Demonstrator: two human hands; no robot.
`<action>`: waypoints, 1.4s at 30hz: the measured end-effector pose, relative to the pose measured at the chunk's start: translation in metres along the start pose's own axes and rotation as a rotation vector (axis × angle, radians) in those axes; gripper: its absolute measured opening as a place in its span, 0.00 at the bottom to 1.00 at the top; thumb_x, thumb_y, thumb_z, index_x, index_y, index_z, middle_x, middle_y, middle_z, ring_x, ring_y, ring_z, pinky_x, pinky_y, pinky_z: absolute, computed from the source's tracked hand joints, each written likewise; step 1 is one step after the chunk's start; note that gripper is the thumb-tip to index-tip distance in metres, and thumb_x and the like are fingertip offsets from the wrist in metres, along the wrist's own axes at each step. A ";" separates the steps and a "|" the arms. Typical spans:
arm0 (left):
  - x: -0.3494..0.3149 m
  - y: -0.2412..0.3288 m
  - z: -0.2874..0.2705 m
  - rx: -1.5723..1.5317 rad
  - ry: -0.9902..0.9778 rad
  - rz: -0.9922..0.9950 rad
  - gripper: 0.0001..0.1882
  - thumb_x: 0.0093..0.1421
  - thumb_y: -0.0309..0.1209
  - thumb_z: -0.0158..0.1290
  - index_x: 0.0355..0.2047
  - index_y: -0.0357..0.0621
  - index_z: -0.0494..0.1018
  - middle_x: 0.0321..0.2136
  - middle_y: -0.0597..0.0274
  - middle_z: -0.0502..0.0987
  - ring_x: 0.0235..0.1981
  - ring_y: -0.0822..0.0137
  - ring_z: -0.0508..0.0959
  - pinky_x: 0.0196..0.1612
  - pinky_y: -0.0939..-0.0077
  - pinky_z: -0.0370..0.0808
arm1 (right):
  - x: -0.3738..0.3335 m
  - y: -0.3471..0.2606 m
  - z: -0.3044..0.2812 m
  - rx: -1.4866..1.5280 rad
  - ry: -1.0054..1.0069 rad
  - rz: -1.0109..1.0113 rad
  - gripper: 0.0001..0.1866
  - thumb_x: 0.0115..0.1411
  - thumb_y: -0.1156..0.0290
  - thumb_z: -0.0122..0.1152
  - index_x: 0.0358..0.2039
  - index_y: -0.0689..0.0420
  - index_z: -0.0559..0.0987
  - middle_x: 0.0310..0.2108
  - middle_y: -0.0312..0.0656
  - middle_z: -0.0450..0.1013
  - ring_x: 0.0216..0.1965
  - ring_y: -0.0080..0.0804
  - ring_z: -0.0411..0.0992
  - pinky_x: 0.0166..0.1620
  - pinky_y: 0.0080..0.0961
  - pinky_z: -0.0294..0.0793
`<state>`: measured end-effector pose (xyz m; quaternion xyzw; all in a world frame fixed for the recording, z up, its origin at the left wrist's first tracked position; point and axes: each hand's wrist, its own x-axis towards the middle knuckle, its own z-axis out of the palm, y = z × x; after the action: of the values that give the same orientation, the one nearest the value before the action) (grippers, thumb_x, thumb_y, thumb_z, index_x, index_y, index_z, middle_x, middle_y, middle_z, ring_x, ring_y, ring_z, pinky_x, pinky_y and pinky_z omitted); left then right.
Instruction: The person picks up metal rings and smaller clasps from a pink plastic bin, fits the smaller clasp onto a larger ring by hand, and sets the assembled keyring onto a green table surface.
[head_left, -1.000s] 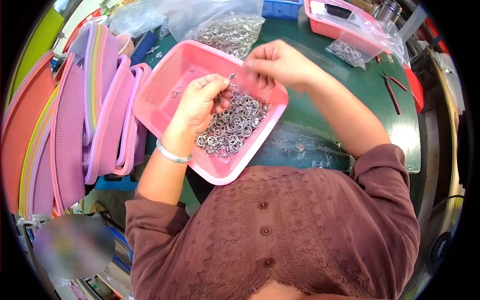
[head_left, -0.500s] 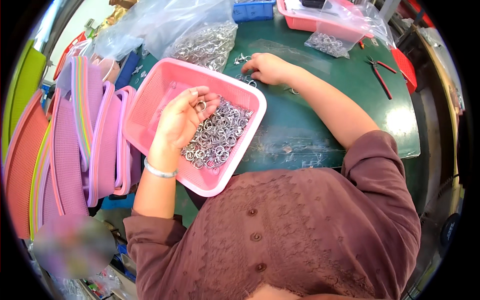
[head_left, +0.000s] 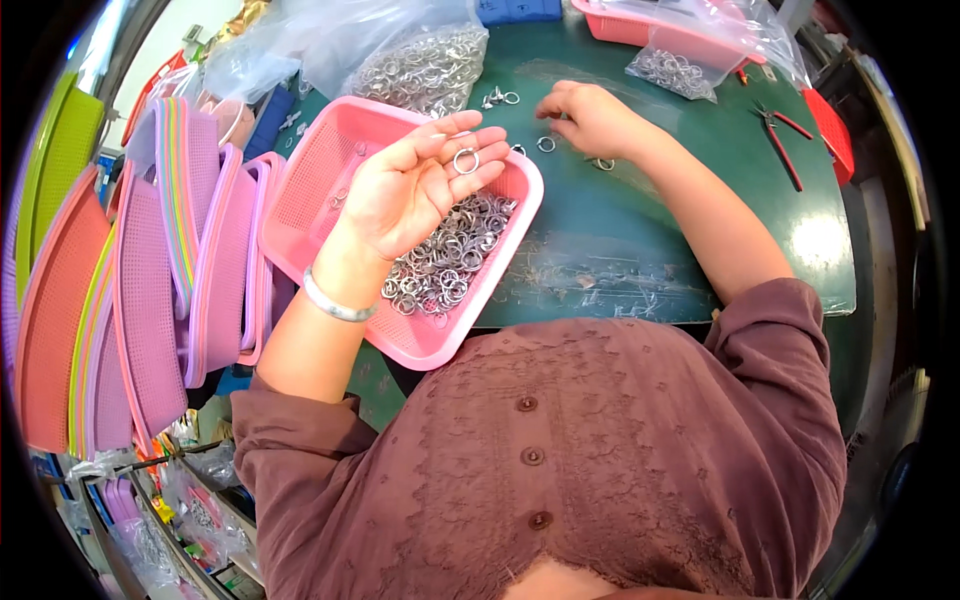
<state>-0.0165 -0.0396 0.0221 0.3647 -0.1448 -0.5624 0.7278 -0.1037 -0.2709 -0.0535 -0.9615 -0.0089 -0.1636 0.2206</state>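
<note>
The person's left hand [head_left: 415, 190] is palm up, fingers open, a metal ring [head_left: 466, 173] lying on them mid-frame above the pink basket [head_left: 494, 270] of rings [head_left: 450, 262]; right hand [head_left: 590, 122], upper centre-right, curls near loose rings [head_left: 545, 151] on the green table [head_left: 640, 235], can't tell if gripping.

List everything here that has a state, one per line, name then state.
Left hand: palm up, open
Ring: resting on the left fingers
Right hand: fingers bent, above the table; grip unclear
Pink basket: uncovered, partly filled
Loose rings: heaped in the pink basket
Pliers: lying on the table, handles spread
Large bag: holding rings
</note>
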 end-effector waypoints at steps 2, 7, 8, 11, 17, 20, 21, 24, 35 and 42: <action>0.007 -0.003 0.014 0.103 -0.045 0.002 0.22 0.58 0.24 0.34 0.52 0.25 0.52 0.52 0.34 0.57 0.55 0.46 0.60 0.57 0.57 0.61 | -0.009 -0.018 -0.024 0.095 0.036 -0.036 0.09 0.51 0.75 0.55 0.35 0.60 0.75 0.31 0.43 0.69 0.32 0.36 0.69 0.36 0.27 0.68; 0.030 -0.013 0.028 0.021 -0.169 -0.076 0.21 0.56 0.19 0.35 0.51 0.30 0.51 0.41 0.46 0.67 0.36 0.59 0.74 0.48 0.62 0.71 | -0.032 -0.067 -0.063 0.439 0.090 -0.238 0.12 0.50 0.71 0.59 0.36 0.58 0.76 0.30 0.36 0.66 0.31 0.24 0.67 0.34 0.21 0.66; 0.034 -0.015 0.032 0.023 -0.181 -0.085 0.21 0.56 0.19 0.35 0.51 0.30 0.51 0.41 0.46 0.67 0.36 0.59 0.74 0.48 0.62 0.71 | -0.034 -0.060 -0.061 0.371 0.132 -0.286 0.13 0.49 0.71 0.61 0.36 0.58 0.76 0.30 0.36 0.65 0.31 0.24 0.66 0.34 0.20 0.65; 0.044 -0.024 0.041 0.081 -0.158 -0.115 0.21 0.56 0.19 0.35 0.52 0.30 0.51 0.40 0.47 0.67 0.38 0.59 0.74 0.48 0.65 0.72 | -0.046 -0.050 -0.063 0.387 0.168 -0.264 0.11 0.48 0.73 0.61 0.35 0.58 0.76 0.31 0.37 0.66 0.31 0.25 0.66 0.34 0.20 0.65; 0.052 -0.038 0.052 0.141 -0.149 -0.153 0.20 0.57 0.20 0.36 0.51 0.29 0.55 0.42 0.45 0.68 0.41 0.56 0.73 0.51 0.63 0.69 | -0.062 -0.043 -0.066 0.492 0.192 -0.084 0.07 0.46 0.70 0.60 0.27 0.58 0.76 0.27 0.38 0.67 0.31 0.30 0.66 0.31 0.23 0.66; 0.056 -0.041 0.051 0.191 -0.115 -0.166 0.17 0.57 0.21 0.38 0.48 0.30 0.59 0.40 0.46 0.70 0.39 0.57 0.74 0.49 0.64 0.70 | -0.068 -0.042 -0.069 0.445 0.239 -0.048 0.05 0.48 0.76 0.59 0.26 0.60 0.74 0.32 0.38 0.67 0.33 0.27 0.66 0.35 0.20 0.65; 0.056 -0.042 0.050 0.251 -0.097 -0.165 0.15 0.57 0.22 0.40 0.46 0.30 0.62 0.38 0.47 0.72 0.38 0.58 0.75 0.47 0.66 0.72 | -0.069 -0.041 -0.070 0.386 0.300 -0.065 0.04 0.47 0.77 0.59 0.25 0.60 0.73 0.32 0.38 0.68 0.34 0.28 0.66 0.35 0.21 0.65; 0.053 -0.045 0.050 0.377 -0.011 -0.127 0.12 0.58 0.24 0.44 0.41 0.32 0.67 0.35 0.51 0.74 0.35 0.62 0.76 0.42 0.72 0.73 | -0.071 -0.039 -0.068 0.276 0.427 -0.146 0.05 0.46 0.76 0.59 0.24 0.59 0.71 0.31 0.38 0.68 0.34 0.31 0.66 0.34 0.23 0.66; 0.053 -0.050 0.055 0.399 0.006 -0.059 0.08 0.57 0.27 0.49 0.36 0.37 0.71 0.31 0.61 0.76 0.30 0.72 0.76 0.36 0.80 0.73 | -0.071 -0.045 -0.062 0.185 0.557 -0.237 0.08 0.43 0.77 0.61 0.23 0.59 0.70 0.29 0.39 0.67 0.32 0.36 0.65 0.33 0.27 0.67; 0.052 -0.053 0.054 0.432 0.034 -0.033 0.08 0.57 0.27 0.49 0.36 0.36 0.71 0.29 0.62 0.76 0.28 0.73 0.75 0.34 0.81 0.73 | -0.072 -0.047 -0.061 0.174 0.563 -0.244 0.08 0.43 0.78 0.60 0.23 0.59 0.70 0.29 0.39 0.67 0.32 0.36 0.66 0.33 0.27 0.67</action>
<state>-0.0704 -0.1132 0.0123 0.5239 -0.2439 -0.5240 0.6257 -0.1946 -0.2503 -0.0051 -0.8478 -0.0767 -0.4469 0.2748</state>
